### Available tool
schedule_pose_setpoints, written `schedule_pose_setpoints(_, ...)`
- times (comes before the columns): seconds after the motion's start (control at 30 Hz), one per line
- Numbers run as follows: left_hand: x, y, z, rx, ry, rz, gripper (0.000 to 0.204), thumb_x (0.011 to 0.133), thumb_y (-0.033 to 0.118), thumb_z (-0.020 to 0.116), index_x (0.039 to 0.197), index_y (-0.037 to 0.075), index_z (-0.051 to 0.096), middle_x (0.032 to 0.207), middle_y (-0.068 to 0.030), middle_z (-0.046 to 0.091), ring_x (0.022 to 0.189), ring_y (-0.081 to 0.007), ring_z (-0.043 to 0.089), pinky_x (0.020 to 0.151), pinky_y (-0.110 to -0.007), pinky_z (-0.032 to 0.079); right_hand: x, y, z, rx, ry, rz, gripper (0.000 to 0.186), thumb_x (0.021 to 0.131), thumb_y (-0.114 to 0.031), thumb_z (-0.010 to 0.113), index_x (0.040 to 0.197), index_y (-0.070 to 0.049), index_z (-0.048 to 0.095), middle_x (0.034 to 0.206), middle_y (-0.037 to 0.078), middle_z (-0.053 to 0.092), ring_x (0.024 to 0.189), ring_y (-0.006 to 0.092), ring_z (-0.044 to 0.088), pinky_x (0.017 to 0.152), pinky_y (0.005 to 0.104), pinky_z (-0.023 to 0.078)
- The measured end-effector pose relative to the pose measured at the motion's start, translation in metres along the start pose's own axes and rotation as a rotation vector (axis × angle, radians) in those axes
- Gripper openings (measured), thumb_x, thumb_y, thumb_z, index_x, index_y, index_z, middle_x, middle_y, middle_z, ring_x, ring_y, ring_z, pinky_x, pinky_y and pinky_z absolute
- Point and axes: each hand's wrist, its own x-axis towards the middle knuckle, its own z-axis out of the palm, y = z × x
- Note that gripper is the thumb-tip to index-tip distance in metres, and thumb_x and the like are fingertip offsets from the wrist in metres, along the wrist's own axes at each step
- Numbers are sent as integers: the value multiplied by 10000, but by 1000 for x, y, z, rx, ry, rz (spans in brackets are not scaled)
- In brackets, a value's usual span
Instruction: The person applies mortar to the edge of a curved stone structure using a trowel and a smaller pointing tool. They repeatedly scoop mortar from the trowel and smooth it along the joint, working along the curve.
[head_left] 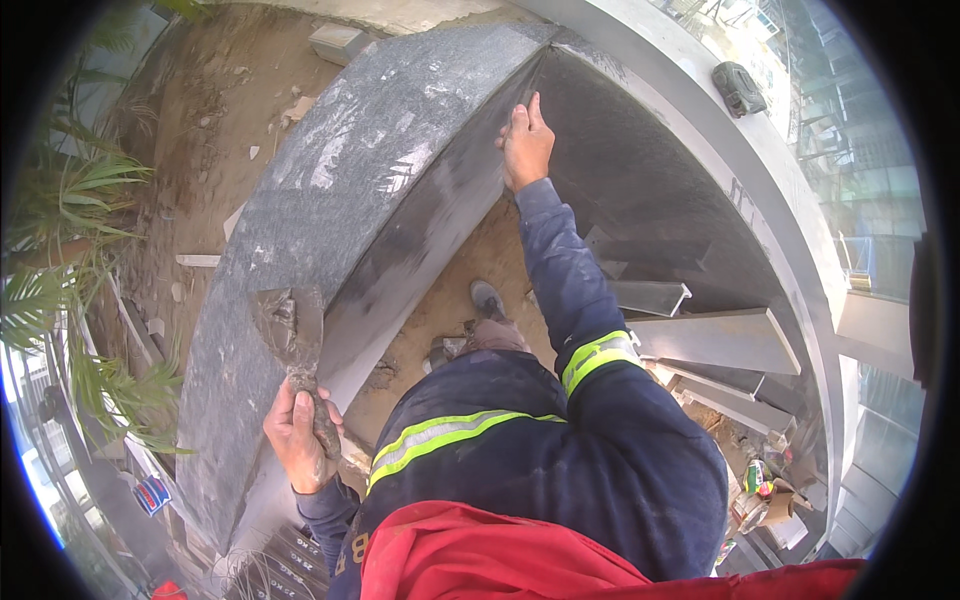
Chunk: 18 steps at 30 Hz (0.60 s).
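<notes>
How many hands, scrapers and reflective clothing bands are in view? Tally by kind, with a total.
Hands: 2 (left hand, right hand)
Scraper: 1
Reflective bands: 2 (sleeve band, torso band)
Total: 5

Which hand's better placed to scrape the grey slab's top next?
Probably left: the left hand holds a scraper carrying grey paste, its blade over the slab. The right hand is near the dark wall, no scraper visible.

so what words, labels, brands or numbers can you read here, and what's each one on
Wording isn't copied out, but print shows on:
Jacket: large tan letters, partly covered by red cloth.
Dark item, lower edge: small white characters.
Blue container: too small to read.
Green packet: too small.
</notes>
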Motion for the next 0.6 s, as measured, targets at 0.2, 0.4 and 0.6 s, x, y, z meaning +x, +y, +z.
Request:
schedule_pose_setpoints(0.2, 1, 4, 2, 18, 1, 18, 382, 1012, 265, 635, 1217, -57, 614, 932, -94, 650, 606, -140, 615, 484, -252, 460, -26, 14, -24, -108, -6, 0, 588, 1085, -174, 496, 1618, -56, 276, 957, -11, 494, 763, 110, 514, 643, 278, 489)
schedule_pose_setpoints(0.4, -1, 2, -3, 28, -21, 10, 379, 1007, 275, 649, 1197, -52, 620, 931, -96, 652, 607, -145, 617, 483, -258, 460, 6, -11, -33, 42, -63, -118, 543, 1095, -202, 462, 1600, -54, 329, 1056, 39, 517, 785, 114, 550, 677, 291, 532)
schedule_pose_setpoints(0.6, -5, 2, -2, 21, -19, 7, 367, 1008, 269, 648, 1185, -52, 626, 925, -93, 654, 610, -145, 617, 482, -258, 456, 16, -14, -36, -99, -81, -133, 541, 1104, -201, 449, 1608, -63, 310, 1130, 73, 592, 769, 117, 539, 667, 281, 502)
